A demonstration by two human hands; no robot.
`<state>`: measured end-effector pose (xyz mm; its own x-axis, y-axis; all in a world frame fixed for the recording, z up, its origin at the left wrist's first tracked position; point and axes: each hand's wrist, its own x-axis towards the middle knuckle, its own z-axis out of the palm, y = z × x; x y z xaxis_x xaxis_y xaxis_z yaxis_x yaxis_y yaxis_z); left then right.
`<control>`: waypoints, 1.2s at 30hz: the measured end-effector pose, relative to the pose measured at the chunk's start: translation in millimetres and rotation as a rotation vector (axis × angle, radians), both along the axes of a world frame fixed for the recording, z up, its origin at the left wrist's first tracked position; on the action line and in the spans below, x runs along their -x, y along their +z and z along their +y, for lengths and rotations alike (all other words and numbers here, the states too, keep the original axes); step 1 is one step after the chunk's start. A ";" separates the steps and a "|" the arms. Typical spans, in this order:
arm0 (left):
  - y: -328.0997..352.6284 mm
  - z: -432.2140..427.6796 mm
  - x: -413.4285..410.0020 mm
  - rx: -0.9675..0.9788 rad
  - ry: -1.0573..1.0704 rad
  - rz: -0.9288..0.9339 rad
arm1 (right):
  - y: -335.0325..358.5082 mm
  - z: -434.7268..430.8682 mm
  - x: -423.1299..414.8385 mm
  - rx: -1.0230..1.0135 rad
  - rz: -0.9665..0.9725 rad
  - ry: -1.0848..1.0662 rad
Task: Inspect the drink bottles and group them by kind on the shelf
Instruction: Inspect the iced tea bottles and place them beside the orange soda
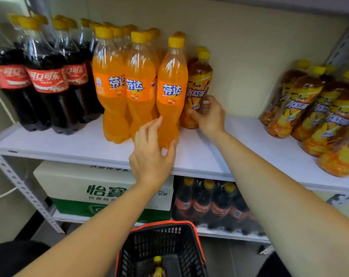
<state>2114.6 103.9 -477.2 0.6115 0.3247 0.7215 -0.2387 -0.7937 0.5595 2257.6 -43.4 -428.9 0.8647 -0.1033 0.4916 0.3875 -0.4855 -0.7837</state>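
Count from my feed. Top shelf (69, 142): cola bottles (47, 80), 3 in front, more behind, can't total them. Orange soda bottles (170, 90), 3 in front, more caps behind, total unclear. Iced tea bottles (197, 92): 2 beside the orange, plus a cluster at the right (301, 104), at least 5, cut by the frame edge. Lower shelf (219, 233): 1 white carton (101, 188), maybe a 2nd green one under it; cola pack (209, 206) showing 4 labels. 1 basket (159, 236), 1 bottle (157, 264) inside.
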 end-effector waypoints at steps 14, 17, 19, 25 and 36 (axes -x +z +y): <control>1.7 -19.4 9.4 0.061 -0.007 -0.035 | -10.3 -66.5 43.0 -0.085 -0.066 -0.181; -0.9 -42.7 20.4 -0.066 -0.106 -0.067 | -9.9 -116.2 54.3 -0.166 -0.174 -0.426; -1.2 -57.2 23.2 -0.158 -0.255 0.004 | -8.0 -147.6 51.3 -0.141 -0.090 -0.554; -4.8 -71.8 18.1 -0.452 -0.354 0.222 | -7.7 -206.4 19.0 -0.164 0.097 -0.452; -13.7 -68.9 10.4 -0.532 -0.342 0.152 | -1.3 -235.5 -21.2 -0.090 0.182 -0.475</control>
